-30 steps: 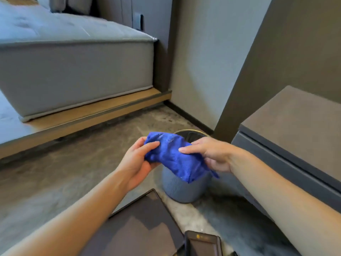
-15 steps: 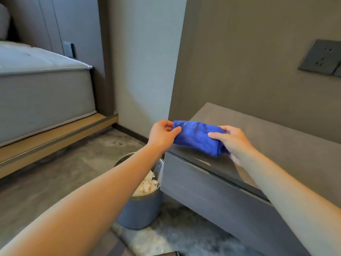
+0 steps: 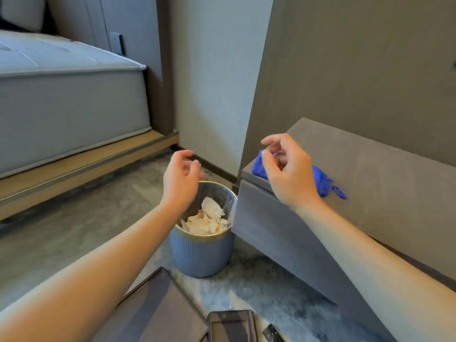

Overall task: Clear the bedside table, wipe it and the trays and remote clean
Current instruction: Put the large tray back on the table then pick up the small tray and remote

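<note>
A folded blue cloth [image 3: 320, 181] lies on the left front corner of the grey bedside table [image 3: 385, 178]. My right hand [image 3: 288, 171] hovers just over the cloth with fingers loosely apart, holding nothing. My left hand [image 3: 181, 178] hangs above the bin, fingers curled but apart, empty. On the floor at the bottom lie a large dark tray [image 3: 158, 314], a smaller dark tray [image 3: 232, 327], and the tip of a black remote [image 3: 271, 333].
A blue ribbed waste bin [image 3: 202, 250] with crumpled white tissues stands on the floor against the table's left side. A grey mattress on a wooden bed base [image 3: 74, 104] fills the left. Walls rise behind the table.
Both hands carried the blue cloth from over the bin up to the table's corner and let it go. My left hand has pulled back over the bin.
</note>
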